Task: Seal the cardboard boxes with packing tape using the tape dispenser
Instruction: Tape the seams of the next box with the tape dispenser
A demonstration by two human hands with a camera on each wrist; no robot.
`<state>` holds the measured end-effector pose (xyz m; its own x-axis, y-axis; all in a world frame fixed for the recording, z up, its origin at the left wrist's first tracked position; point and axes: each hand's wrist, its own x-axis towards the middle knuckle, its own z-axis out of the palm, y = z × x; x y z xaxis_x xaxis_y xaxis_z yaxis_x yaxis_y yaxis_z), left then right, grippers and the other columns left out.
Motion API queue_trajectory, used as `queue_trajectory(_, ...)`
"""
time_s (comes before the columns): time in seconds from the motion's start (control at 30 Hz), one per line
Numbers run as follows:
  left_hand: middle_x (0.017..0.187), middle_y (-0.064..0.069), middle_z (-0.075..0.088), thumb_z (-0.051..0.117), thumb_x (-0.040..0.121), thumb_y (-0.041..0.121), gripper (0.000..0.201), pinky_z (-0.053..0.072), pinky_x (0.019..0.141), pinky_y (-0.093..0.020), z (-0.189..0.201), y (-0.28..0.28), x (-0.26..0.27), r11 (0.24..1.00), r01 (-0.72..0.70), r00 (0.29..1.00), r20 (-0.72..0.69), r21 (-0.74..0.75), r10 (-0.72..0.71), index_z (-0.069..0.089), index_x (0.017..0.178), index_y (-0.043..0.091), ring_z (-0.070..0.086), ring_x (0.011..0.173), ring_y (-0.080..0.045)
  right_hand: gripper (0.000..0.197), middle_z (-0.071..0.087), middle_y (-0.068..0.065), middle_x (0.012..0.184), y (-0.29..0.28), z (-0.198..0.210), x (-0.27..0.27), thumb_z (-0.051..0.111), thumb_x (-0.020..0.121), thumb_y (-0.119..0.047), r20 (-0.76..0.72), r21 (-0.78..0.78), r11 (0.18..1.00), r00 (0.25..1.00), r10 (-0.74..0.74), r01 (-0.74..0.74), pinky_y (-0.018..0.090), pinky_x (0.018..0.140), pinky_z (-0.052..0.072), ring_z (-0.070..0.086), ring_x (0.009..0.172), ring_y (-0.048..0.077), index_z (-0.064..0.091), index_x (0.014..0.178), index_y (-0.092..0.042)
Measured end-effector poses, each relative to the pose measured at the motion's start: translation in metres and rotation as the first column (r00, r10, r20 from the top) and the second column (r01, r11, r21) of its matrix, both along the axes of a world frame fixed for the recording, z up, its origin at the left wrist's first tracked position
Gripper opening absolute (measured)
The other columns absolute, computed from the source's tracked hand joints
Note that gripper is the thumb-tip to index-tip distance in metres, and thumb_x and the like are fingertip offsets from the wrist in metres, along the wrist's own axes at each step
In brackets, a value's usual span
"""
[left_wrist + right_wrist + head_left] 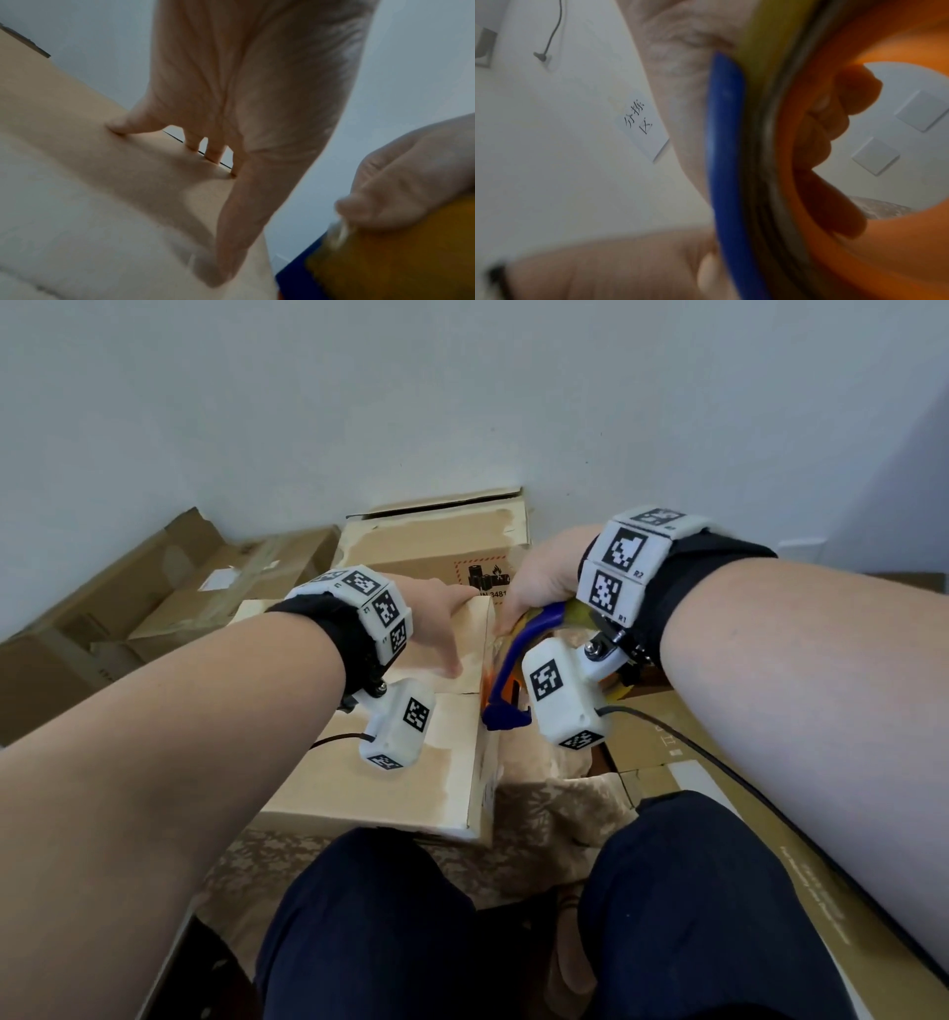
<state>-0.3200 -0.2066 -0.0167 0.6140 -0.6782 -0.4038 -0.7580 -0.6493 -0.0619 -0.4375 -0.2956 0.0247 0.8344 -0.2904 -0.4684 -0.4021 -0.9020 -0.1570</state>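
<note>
Both hands meet at the far right corner of the cardboard box [411, 762] between my knees. My left hand [436, 634] lies spread on the top flap, fingers [213, 154] straight and reaching to the far edge, the thumb along the right edge; it presses and holds nothing. My right hand [539, 588] is wrapped round the tape dispenser [508, 670], a blue frame carrying a yellowish roll on an orange core, held just off the box's right edge beside my left thumb. From the head view the wrist camera block covers most of the dispenser, so I cannot tell whether its front end touches the cardboard, nor make out any tape on the seam. The right wrist view is blurred; it does show my fingers [834, 130] curled through the roll's orange core and the blue frame [726, 162] running past them. More boxes [169, 603] are stacked against the wall [462, 392] beyond, one [452, 552] with a red-bordered battery label half hidden behind my hands.
</note>
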Motion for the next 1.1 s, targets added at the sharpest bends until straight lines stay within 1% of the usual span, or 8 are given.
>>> queue_trajectory(0.17, 0.139, 0.002, 0.047, 0.082, 0.064, 0.040, 0.111, 0.040, 0.104, -0.048, 0.001, 0.004, 0.003, 1.000, 0.001, 1.000, -0.023, -0.014, -0.002, 0.014, 0.151, 0.034, 0.049, 0.121, -0.024, 0.039, 0.056, 0.006, 0.110, 0.015, -0.032, -0.004, 0.046, 0.099, -0.041, -0.122, -0.116, 0.992, 0.992, 0.029, -0.043, 0.028, 0.088, 0.037, 0.049, 0.086, 0.017, 0.053, 0.122, -0.010)
queue_trajectory(0.33, 0.154, 0.004, 0.028, 0.075, 0.071, 0.047, 0.110, 0.029, 0.112, -0.046, -0.001, 0.012, 0.010, 1.000, -0.009, 1.000, -0.026, -0.014, 0.009, 0.003, 0.152, 0.031, 0.036, 0.135, -0.022, 0.041, 0.058, 0.001, 0.080, -0.006, -0.029, -0.005, 0.055, 0.090, -0.055, -0.018, 0.007, 0.993, 0.992, -0.121, 0.121, 0.033, 0.086, 0.045, 0.057, 0.081, 0.019, 0.059, 0.091, -0.013)
queue_trajectory(0.47, 0.153, 0.003, 0.032, 0.067, 0.086, 0.036, 0.085, 0.028, 0.113, -0.041, -0.002, 0.024, 0.010, 1.000, -0.025, 0.995, -0.097, 0.015, 0.026, 0.014, 0.152, 0.031, 0.036, 0.136, -0.021, 0.036, 0.061, 0.002, 0.080, -0.017, -0.027, -0.006, 0.058, 0.090, -0.051, 0.036, 0.097, 0.973, 0.977, -0.211, 0.207, 0.035, 0.091, 0.049, 0.060, 0.085, 0.022, 0.061, 0.086, -0.015)
queue_trajectory(0.63, 0.151, 0.008, 0.036, 0.069, 0.084, 0.034, 0.074, 0.028, 0.115, -0.042, 0.005, 0.053, 0.017, 0.991, -0.124, 0.958, -0.264, -0.042, 0.108, 0.031, 0.147, 0.031, 0.036, 0.137, -0.017, 0.034, 0.055, 0.002, 0.076, -0.015, -0.017, -0.010, 0.054, 0.094, -0.043, 0.116, 0.022, 0.980, 0.973, -0.200, 0.199, 0.028, 0.073, 0.042, 0.053, 0.077, 0.020, 0.056, 0.076, -0.014)
queue_trajectory(0.77, 0.151, 0.005, 0.036, 0.075, 0.076, 0.042, 0.082, 0.025, 0.115, -0.045, 0.012, 0.084, 0.018, 0.985, -0.174, 0.948, -0.269, 0.007, 0.170, 0.032, 0.146, 0.035, 0.033, 0.138, -0.020, 0.030, 0.061, 0.012, 0.113, -0.007, -0.009, -0.005, 0.042, 0.101, -0.025, 0.168, -0.173, 0.976, 0.980, -0.103, 0.133, 0.029, 0.078, 0.039, 0.056, 0.106, 0.030, 0.060, 0.111, -0.003)
queue_trajectory(0.83, 0.150, 0.003, 0.037, 0.077, 0.071, 0.046, 0.087, 0.022, 0.115, -0.047, 0.013, 0.097, 0.018, 0.983, -0.183, 0.959, -0.214, 0.032, 0.186, 0.032, 0.145, 0.039, 0.032, 0.138, -0.022, 0.028, 0.059, 0.014, 0.123, -0.008, -0.011, -0.003, 0.044, 0.100, -0.023, 0.253, -0.233, 0.958, 0.962, -0.103, 0.164, 0.026, 0.071, 0.037, 0.057, 0.109, 0.029, 0.058, 0.109, -0.001)
queue_trajectory(0.93, 0.153, 0.001, 0.030, 0.078, 0.069, 0.048, 0.097, 0.018, 0.116, -0.045, 0.013, 0.117, 0.017, 0.978, -0.189, 0.966, -0.165, 0.082, 0.201, 0.023, 0.149, 0.040, 0.026, 0.140, -0.025, 0.020, 0.055, 0.009, 0.096, -0.005, -0.008, -0.002, 0.052, 0.093, -0.032, 0.454, -0.115, 0.950, 0.866, -0.209, 0.290, 0.026, 0.055, 0.033, 0.049, 0.081, 0.025, 0.050, 0.085, -0.013)
queue_trajectory(1.1, 0.160, 0.005, 0.010, 0.080, 0.065, 0.051, 0.116, 0.010, 0.117, -0.048, 0.008, 0.137, 0.018, 0.971, -0.147, 0.968, -0.174, 0.187, 0.180, 0.002, 0.150, 0.040, 0.012, 0.145, -0.026, 0.036, 0.040, 0.010, 0.065, 0.008, -0.003, 0.021, 0.037, 0.100, -0.022, 0.551, -0.104, 0.902, 0.779, -0.299, 0.419, 0.031, 0.072, 0.033, 0.043, 0.063, 0.026, 0.049, 0.072, -0.003)
